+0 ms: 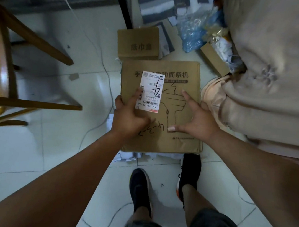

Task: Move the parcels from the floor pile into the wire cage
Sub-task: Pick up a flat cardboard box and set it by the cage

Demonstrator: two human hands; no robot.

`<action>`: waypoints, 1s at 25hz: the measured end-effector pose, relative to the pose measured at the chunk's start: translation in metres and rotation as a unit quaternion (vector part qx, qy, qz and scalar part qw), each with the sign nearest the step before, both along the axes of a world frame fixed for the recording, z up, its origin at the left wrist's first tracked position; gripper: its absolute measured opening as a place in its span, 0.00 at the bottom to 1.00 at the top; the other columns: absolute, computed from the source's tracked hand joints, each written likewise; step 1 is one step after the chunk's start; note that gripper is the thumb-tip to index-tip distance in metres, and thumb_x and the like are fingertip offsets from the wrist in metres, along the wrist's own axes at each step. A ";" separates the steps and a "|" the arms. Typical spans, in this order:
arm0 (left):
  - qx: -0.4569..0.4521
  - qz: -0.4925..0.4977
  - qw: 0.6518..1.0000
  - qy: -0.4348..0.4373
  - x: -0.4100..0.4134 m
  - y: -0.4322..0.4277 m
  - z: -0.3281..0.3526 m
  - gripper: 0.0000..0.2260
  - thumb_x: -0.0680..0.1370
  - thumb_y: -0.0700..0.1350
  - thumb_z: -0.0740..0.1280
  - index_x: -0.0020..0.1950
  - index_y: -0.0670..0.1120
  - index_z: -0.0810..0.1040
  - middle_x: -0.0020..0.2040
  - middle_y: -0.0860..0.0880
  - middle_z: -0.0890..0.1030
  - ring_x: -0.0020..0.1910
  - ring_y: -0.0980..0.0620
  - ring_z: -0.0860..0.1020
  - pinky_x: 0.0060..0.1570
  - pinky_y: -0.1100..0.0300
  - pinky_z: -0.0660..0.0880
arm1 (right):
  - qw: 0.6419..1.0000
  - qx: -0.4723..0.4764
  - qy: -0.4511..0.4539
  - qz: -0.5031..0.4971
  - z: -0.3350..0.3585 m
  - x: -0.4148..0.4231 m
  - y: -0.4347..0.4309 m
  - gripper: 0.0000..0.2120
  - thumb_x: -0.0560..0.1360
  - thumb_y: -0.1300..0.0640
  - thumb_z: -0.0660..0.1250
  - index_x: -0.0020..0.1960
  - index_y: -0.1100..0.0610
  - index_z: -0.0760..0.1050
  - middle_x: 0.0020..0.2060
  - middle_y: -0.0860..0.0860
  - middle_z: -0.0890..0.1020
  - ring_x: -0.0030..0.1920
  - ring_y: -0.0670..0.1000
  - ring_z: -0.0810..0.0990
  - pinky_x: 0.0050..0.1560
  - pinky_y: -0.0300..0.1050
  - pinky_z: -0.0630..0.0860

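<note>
1. Parcel: large cardboard box lies flat on the floor at frame centre, white label on top.
2. Left hand at the box's 9 o'clock edge, forefinger straight against the label; cannot tell whether the fingers grip.
3. Right hand toward 3 o'clock, fingers straight, spread over the top, gripping nothing.
4. Smaller box at 12 o'clock.
</note>
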State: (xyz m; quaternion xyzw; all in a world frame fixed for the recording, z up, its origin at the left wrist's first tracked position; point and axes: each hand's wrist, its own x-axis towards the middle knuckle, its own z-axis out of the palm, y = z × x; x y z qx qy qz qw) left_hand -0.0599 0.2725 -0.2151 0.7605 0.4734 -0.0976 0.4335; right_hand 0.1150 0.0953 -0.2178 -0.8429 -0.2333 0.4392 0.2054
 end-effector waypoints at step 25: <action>0.032 -0.220 0.975 -0.003 -0.055 -0.102 0.406 0.45 0.69 0.55 0.77 0.77 0.73 0.53 0.72 0.46 0.60 0.65 0.41 0.74 0.60 0.50 0.76 | 0.984 -0.004 -0.027 -0.177 0.412 -0.137 -0.149 0.63 0.61 0.43 0.84 0.80 0.32 0.44 0.75 0.58 0.59 0.74 0.61 0.65 0.73 0.48 0.65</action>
